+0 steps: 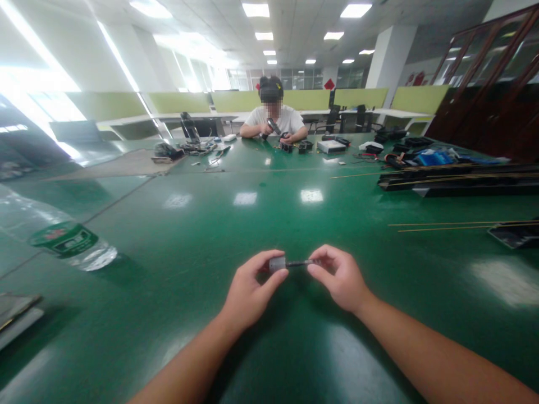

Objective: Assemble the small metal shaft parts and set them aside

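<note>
Between the thumb and fingers of my left hand (252, 289) is the thick end of a grey cylinder with a thin dark rod (277, 264). The rod points right and lies roughly level. My right hand (339, 278) pinches the rod's far end, and its fingertips cover the tip. Both hands are in front of me over the green table (269, 224). What kind of part this is, I cannot make out.
A clear water bottle (71, 241) with a green label is at the left. Across the table sits a person (273, 115) holding a dark tool (273, 125). Thin yellowish rods (446, 226) and black trays (463, 178) lie at the right. A flat stack (19, 317) sits at the near left.
</note>
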Tool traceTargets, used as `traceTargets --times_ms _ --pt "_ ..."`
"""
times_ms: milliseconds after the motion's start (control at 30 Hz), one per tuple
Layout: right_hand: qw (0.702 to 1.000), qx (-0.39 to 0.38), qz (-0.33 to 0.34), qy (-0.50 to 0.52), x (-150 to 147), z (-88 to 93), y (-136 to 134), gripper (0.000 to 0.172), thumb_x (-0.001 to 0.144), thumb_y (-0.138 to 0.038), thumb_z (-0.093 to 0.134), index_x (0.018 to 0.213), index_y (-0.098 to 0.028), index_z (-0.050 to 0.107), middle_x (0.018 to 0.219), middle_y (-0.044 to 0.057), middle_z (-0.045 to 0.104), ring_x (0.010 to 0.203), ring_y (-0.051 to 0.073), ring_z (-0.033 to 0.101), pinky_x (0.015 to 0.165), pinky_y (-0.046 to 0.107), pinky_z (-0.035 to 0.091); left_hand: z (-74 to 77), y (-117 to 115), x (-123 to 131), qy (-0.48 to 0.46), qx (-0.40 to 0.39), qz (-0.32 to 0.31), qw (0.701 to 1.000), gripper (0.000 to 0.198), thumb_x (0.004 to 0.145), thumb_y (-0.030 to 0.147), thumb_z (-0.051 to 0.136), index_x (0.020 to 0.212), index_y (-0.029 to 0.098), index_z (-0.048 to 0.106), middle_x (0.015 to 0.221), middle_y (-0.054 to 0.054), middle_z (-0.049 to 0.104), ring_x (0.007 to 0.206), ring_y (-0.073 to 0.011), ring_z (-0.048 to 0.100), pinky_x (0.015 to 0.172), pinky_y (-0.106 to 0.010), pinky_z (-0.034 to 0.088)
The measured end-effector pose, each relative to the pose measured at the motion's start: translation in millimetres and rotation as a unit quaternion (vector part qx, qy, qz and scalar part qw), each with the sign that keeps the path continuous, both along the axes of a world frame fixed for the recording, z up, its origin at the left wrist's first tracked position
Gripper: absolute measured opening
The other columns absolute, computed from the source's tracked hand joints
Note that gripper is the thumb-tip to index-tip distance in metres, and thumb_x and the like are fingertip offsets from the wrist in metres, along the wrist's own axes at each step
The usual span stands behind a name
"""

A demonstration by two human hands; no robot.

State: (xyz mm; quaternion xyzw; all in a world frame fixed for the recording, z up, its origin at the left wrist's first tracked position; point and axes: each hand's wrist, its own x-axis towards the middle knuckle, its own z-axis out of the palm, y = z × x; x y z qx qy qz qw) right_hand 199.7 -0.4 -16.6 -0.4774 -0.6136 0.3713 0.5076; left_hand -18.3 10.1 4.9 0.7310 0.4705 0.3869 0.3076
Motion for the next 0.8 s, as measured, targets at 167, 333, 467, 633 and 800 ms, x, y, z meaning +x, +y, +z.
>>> traceTargets --times_ms 167,333,467,633,800 --pt "1.0 -0.004 -0.003 0.01 -0.3 0.4 -0.1 0.01 0.081 -0.027 0.068 0.084 -0.017 0.067 0.074 0.003 0.066 0.067 0.018 0.059 0.064 0.03 0.046 1.2 1.2 0.2 -0.006 -0.01 0.004 1.0 0.031 0.085 0.039 0.068 0.113 0.025 0.069 0.111 -0.003 0.07 0.097 -0.02 0.067 0.089 -0.032 0.051" --pt "1.0 -0.009 -0.004 0.022 -0.2 0.1 0.0 0.011 0.08 -0.027 0.07 0.084 -0.017 0.067 0.074 0.003 0.066 0.067 0.018 0.059 0.064 0.03 0.045 1.7 0.8 0.6 -0.019 -0.022 0.004 1.0 0.031 0.085 0.039 0.068 0.112 0.025 0.069 0.11 -0.004 0.07 0.096 -0.0204 0.066 0.089 -0.032 0.05" --pt "0.99 0.0 -0.001 0.14 1.3 -2.0 1.9 0.021 0.089 -0.036 0.062 0.079 -0.018 0.063 0.067 0.0 0.061 0.062 0.016 0.057 0.063 0.029 0.045 1.9 1.9 0.6 -0.047 -0.043 0.022 0.998 0.031 0.083 0.04 0.07 0.109 0.023 0.07 0.107 -0.004 0.07 0.094 -0.0199 0.066 0.087 -0.03 0.049" --pt "0.963 -0.016 -0.024 0.267 1.0 -4.1 4.6 0.04 0.096 -0.048 0.052 0.068 -0.019 0.055 0.055 -0.003 0.051 0.047 0.012 0.048 0.047 0.025 0.037 0.4 8.4 0.9 -0.198 -0.103 0.052 0.973 0.036 0.079 0.038 0.075 0.108 0.019 0.067 0.09 -0.003 0.069 0.076 -0.0136 0.062 0.071 -0.023 0.048" --pt "0.956 -0.043 -0.017 0.288 -1.1 -4.6 5.1 0.046 0.094 -0.052 0.054 0.062 -0.019 0.051 0.051 -0.004 0.048 0.042 0.01 0.045 0.043 0.025 0.035 -3.9 16.7 -0.7 -0.374 -0.142 0.073 0.913 0.032 0.076 0.031 0.078 0.101 0.02 0.061 0.071 0.002 0.061 0.063 -0.0104 0.056 0.06 -0.018 0.045"
